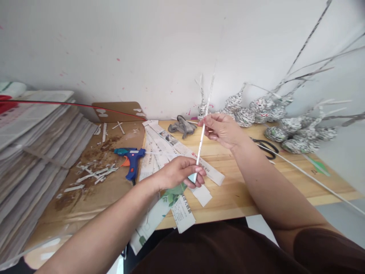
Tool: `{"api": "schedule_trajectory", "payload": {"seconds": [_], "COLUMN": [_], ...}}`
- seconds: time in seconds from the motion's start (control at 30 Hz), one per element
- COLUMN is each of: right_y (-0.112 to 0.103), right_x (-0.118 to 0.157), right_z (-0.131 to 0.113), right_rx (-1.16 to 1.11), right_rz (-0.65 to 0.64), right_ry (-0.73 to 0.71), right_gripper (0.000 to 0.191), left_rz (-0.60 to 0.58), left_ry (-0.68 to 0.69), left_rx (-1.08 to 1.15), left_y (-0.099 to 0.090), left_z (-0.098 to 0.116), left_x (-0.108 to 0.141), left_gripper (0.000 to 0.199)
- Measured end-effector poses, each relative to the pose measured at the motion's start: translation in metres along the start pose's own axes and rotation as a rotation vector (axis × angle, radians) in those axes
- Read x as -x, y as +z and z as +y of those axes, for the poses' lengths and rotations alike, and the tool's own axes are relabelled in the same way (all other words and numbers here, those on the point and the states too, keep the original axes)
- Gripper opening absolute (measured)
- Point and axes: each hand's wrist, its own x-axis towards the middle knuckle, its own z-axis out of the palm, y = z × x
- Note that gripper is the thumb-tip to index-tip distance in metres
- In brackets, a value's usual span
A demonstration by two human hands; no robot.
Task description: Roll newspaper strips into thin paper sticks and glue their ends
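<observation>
A thin rolled paper stick (202,142) stands at a steep tilt between my two hands. My left hand (184,172) pinches its lower end, where a pale blue-green strip of paper shows at the fingers. Higher up, the fingers of my right hand (221,128) close round the middle of the stick, whose upper end blurs against the wall. Under my left hand, printed paper strips (215,175) lie fanned out on the wooden table (234,194). A wider strip with green leaf prints (155,219) hangs over the front edge.
A blue glue gun (133,161) lies left of the strips, near white scraps (99,174). Stacked newspapers (37,152) fill the left side. Woven paper gourds (245,116) line the wall. Black scissors (268,147) and a long white stick (310,176) lie at right.
</observation>
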Motion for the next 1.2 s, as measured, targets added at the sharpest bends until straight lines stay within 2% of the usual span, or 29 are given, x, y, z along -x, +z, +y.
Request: {"api": "schedule_trajectory", "payload": {"seconds": [0.07,0.2,0.37,0.53,0.7,0.83,1.0,1.13,1.2], "right_y": [-0.0006,-0.0011,0.0004,0.0023,0.0019,0.0027,0.0035,0.0022,0.0004], "right_x": [0.0002,0.0004,0.0011,0.0010,0.0016,0.0006,0.0015,0.0010,0.0017], "right_z": [-0.0010,-0.0021,-0.0006,0.0000,0.0005,0.0029,0.0020,0.0011,-0.0008], "right_rx": [-0.010,-0.024,0.045,0.058,0.111,0.064,0.020,0.060,0.073], "right_rz": [-0.034,0.044,-0.113,0.023,-0.143,-0.021,-0.150,0.009,-0.030], "right_ry": [0.025,-0.021,0.035,-0.012,0.037,0.002,0.086,0.006,0.006], "right_gripper": [0.033,0.032,0.031,0.034,0.032,0.031,0.032,0.032,0.032], "left_rz": [0.006,0.002,0.017,0.013,0.017,0.013,0.011,0.027,0.037], "left_ry": [-0.005,-0.001,0.020,0.023,0.026,0.011,0.005,-0.004,0.000], "left_rx": [0.004,-0.006,0.008,0.013,0.020,0.023,0.023,0.021,0.021], "left_y": [0.0001,-0.0001,-0.0014,-0.0020,-0.0024,-0.0027,-0.0022,-0.0009,-0.0008], "left_z": [0.0008,0.0016,0.0005,0.0000,-0.0004,0.0000,0.0007,0.0028,0.0037], "left_x": [0.0002,0.0003,-0.0004,-0.0006,-0.0011,-0.0011,-0.0007,0.0000,0.0003], "left_gripper": [0.034,0.033,0.032,0.032,0.032,0.034,0.035,0.034,0.033]}}
